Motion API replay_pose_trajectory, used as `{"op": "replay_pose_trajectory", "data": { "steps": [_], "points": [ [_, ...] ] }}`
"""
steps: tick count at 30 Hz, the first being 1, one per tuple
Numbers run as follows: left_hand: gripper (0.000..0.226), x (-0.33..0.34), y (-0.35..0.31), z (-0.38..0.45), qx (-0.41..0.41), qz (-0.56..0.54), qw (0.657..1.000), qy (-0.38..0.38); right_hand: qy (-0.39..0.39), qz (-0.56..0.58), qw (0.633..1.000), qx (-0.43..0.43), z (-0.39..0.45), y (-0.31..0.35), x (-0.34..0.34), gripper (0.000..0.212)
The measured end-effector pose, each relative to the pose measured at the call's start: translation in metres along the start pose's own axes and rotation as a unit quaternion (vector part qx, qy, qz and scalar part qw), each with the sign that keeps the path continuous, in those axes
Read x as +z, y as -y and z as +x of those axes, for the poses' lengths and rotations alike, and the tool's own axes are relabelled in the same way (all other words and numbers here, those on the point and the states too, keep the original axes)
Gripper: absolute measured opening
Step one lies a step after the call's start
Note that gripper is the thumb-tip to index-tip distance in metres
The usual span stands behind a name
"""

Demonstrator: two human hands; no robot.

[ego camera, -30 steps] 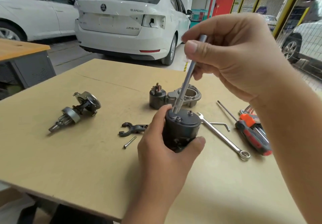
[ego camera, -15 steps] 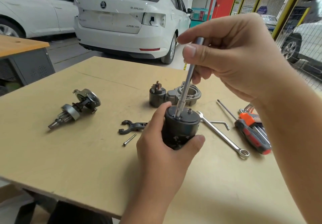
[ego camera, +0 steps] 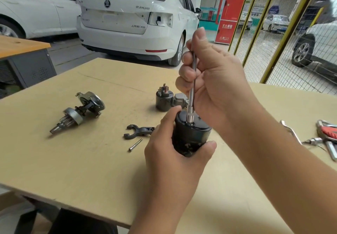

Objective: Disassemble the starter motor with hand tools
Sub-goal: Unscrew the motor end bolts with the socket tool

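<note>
**Driver seated on the motor's end cap, with slip the main risk**

Workshop floor and a white saloon car (ego camera: 135,20) sit behind the pale plywood worktop (ego camera: 73,161), where the job is under way. On it the left hand (ego camera: 175,153) grips the black cylindrical starter motor body (ego camera: 191,133), fingers and thumb curled round its lower half, holding it upright. The right hand (ego camera: 209,80) is clamped on the slim steel nut driver (ego camera: 191,99), whose socket tip sits on a fastener at the top face of the body, just above the left thumb.

Several things could go wrong, in my judgement. If the shaft tilts, the socket may ride off the fastener and round it, or jab the thumb beside it. The smooth body could also twist within the left grip (nothing else restrains it). A freed fastener might roll off among the loose parts: the dark forked lever (ego camera: 138,130), the small steel bolt (ego camera: 135,145) and the grey pinion drive assembly (ego camera: 78,113).
</note>
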State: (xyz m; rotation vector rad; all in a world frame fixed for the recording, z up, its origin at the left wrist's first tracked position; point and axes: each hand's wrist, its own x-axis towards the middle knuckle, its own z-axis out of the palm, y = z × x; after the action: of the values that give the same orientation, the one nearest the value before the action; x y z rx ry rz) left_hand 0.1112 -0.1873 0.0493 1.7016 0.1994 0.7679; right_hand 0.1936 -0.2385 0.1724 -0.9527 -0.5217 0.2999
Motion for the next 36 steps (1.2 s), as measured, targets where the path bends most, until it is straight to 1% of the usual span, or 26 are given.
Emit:
{"op": "replay_pose_trajectory", "data": {
  "steps": [3, 7, 9, 13, 17, 21, 27, 29, 31, 33, 35, 36],
  "points": [
    [0.08, 0.001, -0.003, -0.002, 0.01, 0.004, 1.0, -0.026, -0.017, -0.007, 1.0, -0.008, -0.001, -0.002, 0.004, 0.025],
    [0.075, 0.001, -0.003, 0.0, 0.002, -0.019, 0.999, -0.037, 0.006, 0.016, 1.0, -0.018, -0.005, -0.004, 0.007, 0.029],
    [0.073, 0.0, -0.002, 0.001, 0.001, -0.021, 0.999, -0.03, 0.019, 0.029, 0.999, -0.019, -0.006, -0.005, 0.008, 0.032],
    [0.074, 0.0, -0.002, 0.002, -0.002, -0.033, 0.999, 0.009, 0.035, 0.048, 0.998, -0.006, -0.005, -0.004, 0.005, 0.039],
    [0.072, 0.0, -0.002, 0.003, 0.004, -0.029, 1.0, -0.004, 0.06, 0.047, 0.997, -0.009, -0.004, -0.006, 0.003, 0.036],
    [0.073, -0.003, -0.001, 0.004, 0.002, -0.03, 0.999, -0.014, 0.055, 0.069, 0.996, -0.034, -0.003, -0.011, 0.005, 0.034],
    [0.071, -0.006, 0.0, 0.005, 0.001, -0.028, 1.0, -0.007, 0.077, 0.067, 0.993, -0.051, -0.005, -0.017, 0.006, 0.018],
    [0.068, -0.007, 0.001, 0.006, -0.003, -0.03, 1.0, 0.0, 0.073, 0.046, 0.996, -0.034, -0.005, -0.016, 0.005, 0.02],
    [0.066, -0.008, 0.001, 0.006, -0.004, -0.032, 0.999, 0.009, 0.063, 0.02, 0.998, -0.008, -0.004, -0.015, 0.004, 0.028],
    [0.067, -0.007, 0.0, 0.006, 0.001, -0.027, 1.0, 0.015, 0.059, 0.017, 0.998, 0.016, -0.003, -0.014, 0.002, 0.035],
    [0.069, -0.007, -0.001, 0.006, 0.002, -0.027, 1.0, 0.012, 0.066, 0.03, 0.997, 0.031, -0.003, -0.013, 0.001, 0.036],
    [0.07, -0.007, -0.001, 0.005, 0.0, -0.029, 1.0, 0.01, 0.071, 0.033, 0.996, 0.033, -0.003, -0.013, 0.001, 0.032]
  ]
}}
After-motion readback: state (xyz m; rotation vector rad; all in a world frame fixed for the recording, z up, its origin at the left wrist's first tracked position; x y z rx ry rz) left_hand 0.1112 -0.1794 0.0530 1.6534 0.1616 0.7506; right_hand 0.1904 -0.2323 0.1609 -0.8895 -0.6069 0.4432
